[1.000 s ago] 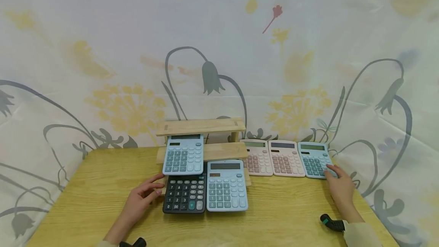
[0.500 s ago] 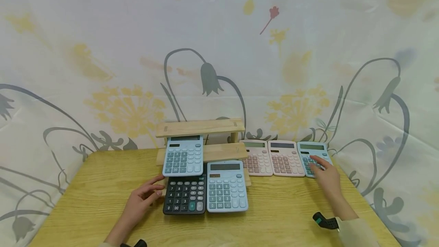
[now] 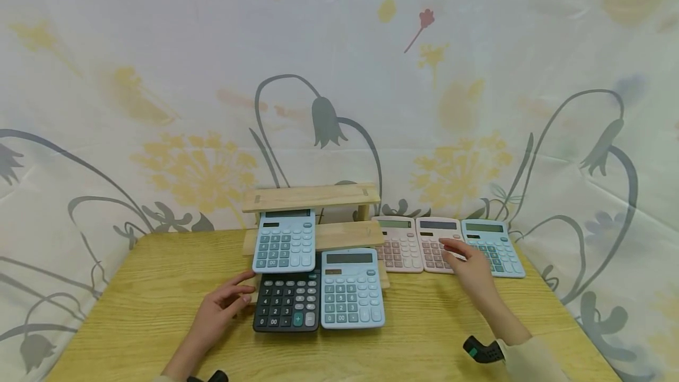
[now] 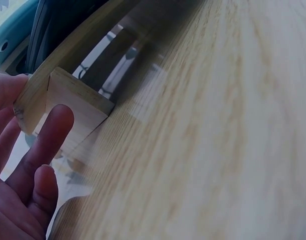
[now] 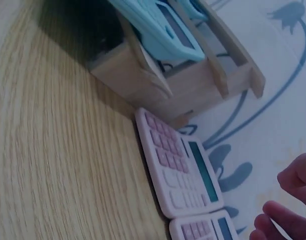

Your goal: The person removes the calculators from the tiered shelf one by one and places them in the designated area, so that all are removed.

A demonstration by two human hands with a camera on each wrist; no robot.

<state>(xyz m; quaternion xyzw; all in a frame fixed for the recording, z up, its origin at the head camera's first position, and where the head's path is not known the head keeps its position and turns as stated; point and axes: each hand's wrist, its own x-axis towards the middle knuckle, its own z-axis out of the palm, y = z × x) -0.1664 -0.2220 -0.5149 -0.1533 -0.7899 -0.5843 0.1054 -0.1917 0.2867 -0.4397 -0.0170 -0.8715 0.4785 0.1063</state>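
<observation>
My left hand [image 3: 214, 311] is at the left end of a stepped wooden rack [image 3: 311, 196]. In the left wrist view its fingertips touch the end of a wooden slat [image 4: 35, 102], the other fingers loosely bent. The rack bears a light blue calculator [image 3: 284, 240] on the upper step. Below it are a black calculator [image 3: 286, 305] and another light blue calculator [image 3: 352, 293]. My right hand [image 3: 469, 267] is over the lower part of a pink calculator [image 3: 437, 234], holding nothing, fingers slightly bent. Left of that stands a second pink calculator [image 3: 399, 246], on its right a blue calculator [image 3: 509, 258].
The three calculators right of the rack form a row at the back of the wood-grain table [image 3: 403, 341]. Behind them hangs a flower-print cloth [image 3: 339, 75]. A black wrist strap piece [image 3: 483, 349] shows by the right sleeve [image 3: 533, 361].
My right hand has moved left from the blue calculator at the row's right end to the pink one beside it. My left hand has stayed at the rack.
</observation>
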